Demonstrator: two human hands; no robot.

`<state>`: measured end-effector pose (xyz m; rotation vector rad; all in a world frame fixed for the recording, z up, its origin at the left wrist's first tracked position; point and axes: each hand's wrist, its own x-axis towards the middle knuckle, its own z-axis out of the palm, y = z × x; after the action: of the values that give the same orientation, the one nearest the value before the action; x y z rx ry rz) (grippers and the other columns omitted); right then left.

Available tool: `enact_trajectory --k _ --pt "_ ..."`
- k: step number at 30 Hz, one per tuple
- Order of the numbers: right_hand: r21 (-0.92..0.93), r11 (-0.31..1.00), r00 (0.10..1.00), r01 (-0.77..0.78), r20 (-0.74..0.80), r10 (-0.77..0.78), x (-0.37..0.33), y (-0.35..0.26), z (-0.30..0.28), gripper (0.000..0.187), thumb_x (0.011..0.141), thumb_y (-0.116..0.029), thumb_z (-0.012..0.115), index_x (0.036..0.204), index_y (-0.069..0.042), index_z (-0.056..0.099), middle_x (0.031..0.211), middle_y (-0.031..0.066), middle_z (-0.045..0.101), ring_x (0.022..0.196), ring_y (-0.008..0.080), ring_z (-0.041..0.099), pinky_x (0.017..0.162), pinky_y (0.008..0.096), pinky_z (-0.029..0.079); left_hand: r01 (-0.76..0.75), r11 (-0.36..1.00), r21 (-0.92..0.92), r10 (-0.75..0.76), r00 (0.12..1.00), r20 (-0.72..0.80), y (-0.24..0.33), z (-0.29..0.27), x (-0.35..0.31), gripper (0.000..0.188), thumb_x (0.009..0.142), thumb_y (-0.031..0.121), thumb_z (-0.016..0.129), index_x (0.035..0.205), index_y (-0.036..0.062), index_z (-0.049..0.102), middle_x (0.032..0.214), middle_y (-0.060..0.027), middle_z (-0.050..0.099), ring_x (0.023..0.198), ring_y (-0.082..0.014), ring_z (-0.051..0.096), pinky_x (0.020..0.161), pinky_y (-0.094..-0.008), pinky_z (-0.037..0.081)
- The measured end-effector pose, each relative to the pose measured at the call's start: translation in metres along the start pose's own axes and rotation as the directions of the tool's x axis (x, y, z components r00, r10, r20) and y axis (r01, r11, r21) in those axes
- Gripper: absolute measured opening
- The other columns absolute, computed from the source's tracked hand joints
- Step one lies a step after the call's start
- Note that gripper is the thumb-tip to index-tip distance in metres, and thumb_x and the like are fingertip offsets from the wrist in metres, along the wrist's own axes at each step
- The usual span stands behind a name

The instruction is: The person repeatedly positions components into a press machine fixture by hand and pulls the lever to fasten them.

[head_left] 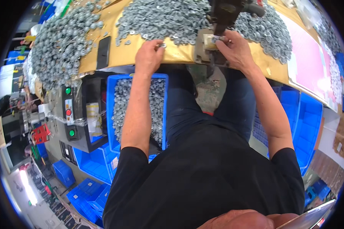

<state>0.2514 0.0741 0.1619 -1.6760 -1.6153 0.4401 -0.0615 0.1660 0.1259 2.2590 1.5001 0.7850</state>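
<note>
From afar, I pinch a small grey round metal piece (163, 45) in my left hand's (147, 58) narrow grip near the yellow tabletop's (120, 58) edge, likely for fingertip control; my right hand's (237, 50) grip is narrow on a second grey piece (215, 39) at the dark metal press (222, 21), seemingly steadying it.

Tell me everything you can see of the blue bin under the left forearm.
The blue bin is rectangular, open-topped and plastic-looking. It sits upright below the front edge of the table, between the button box and the person's left thigh. Small grey metallic-looking pieces lie inside, touching its walls. The left forearm crosses above, hiding part of the contents; whether it touches the rim is unclear.
</note>
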Motion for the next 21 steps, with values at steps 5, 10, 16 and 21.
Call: enact_trajectory --k 5,10,16,21 --pt "-0.022 0.999 0.999 -0.035 0.025 0.036 -0.001 -0.005 -0.01 0.031 0.09 -0.027 0.067 0.108 -0.003 0.072 0.088 0.0159 0.067 0.082 0.0311 0.066 0.078 0.0425 0.054 0.113 0.993 -0.042 -0.111 0.992 0.055 0.02 -0.008 -0.003 0.026 0.088 0.025 0.075 0.11 0.0096 0.076 0.091 -0.0121 0.074 0.085 -0.0313 0.071 0.08 -0.0427 0.056" --pt "-0.019 0.999 0.999 0.033 -0.011 -0.033 0.003 0.001 -0.006 0.024 0.092 -0.025 0.07 0.1 -0.002 0.069 0.087 0.0124 0.065 0.078 0.0247 0.064 0.072 0.0368 0.053 0.061 0.998 -0.013 -0.061 0.998 0.02 0.011 -0.003 -0.005 0.023 0.09 0.021 0.074 0.108 0.0069 0.075 0.09 -0.0131 0.072 0.083 -0.0307 0.071 0.079 -0.0428 0.056" --pt "-0.049 0.999 0.999 0.0 0.036 0.002 0.002 -0.003 -0.011 0.025 0.094 -0.028 0.069 0.099 -0.003 0.074 0.095 0.0181 0.069 0.084 0.0328 0.07 0.078 0.0417 0.056 -0.116 0.973 -0.201 0.111 0.993 -0.036 0.053 0.003 -0.002 0.017 0.093 0.017 0.07 0.105 0.0051 0.073 0.098 -0.0152 0.071 0.091 -0.0325 0.069 0.083 -0.0421 0.055" --pt "-0.053 0.998 0.999 0.03 -0.023 -0.031 0.002 0.001 -0.005 0.024 0.093 -0.026 0.07 0.096 -0.003 0.074 0.094 0.0177 0.068 0.081 0.0342 0.068 0.079 0.044 0.055 -0.273 0.905 -0.325 0.267 0.961 -0.063 0.109 0.031 0.011 0.014 0.093 0.013 0.069 0.104 0.0041 0.072 0.099 -0.0158 0.07 0.092 -0.0344 0.067 0.083 -0.0426 0.054"
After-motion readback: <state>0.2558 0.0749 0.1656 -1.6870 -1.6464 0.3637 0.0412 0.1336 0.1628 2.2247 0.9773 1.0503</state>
